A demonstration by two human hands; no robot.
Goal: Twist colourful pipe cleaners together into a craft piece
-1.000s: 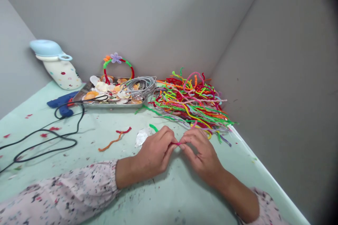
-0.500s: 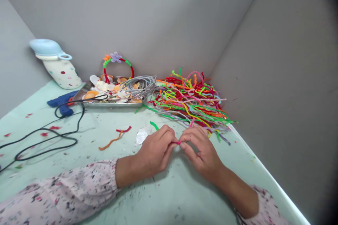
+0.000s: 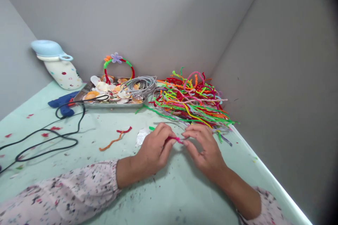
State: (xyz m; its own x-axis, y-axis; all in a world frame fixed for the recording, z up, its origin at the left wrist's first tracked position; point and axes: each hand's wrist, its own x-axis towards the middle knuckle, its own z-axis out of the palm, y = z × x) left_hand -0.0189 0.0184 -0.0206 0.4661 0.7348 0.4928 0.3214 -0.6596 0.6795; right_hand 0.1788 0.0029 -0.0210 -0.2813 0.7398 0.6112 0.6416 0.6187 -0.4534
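Observation:
Over the table, my left hand pinches a pink pipe cleaner between thumb and fingers. A short end of it sticks out to the right, slightly bent. My right hand faces it with thumb and forefinger parted. Its thumb tip is at the pink end, touching or very near. A green pipe cleaner end shows behind my left hand; whether it joins the pink piece is hidden. Left of my hands lie a silvery-white flat piece and a twisted orange and red pipe cleaner.
A heap of coloured pipe cleaners lies at the back right. Beside it, a metal tray holds shells, coiled grey wire and a flowered pipe-cleaner hoop. A blue glue gun, its black cord and a bottle are at left.
My right thumb and forefinger have parted and shifted slightly right, exposing more of the pink pipe cleaner. The pink end that rose above my right hand no longer shows. My left hand keeps its pinch.

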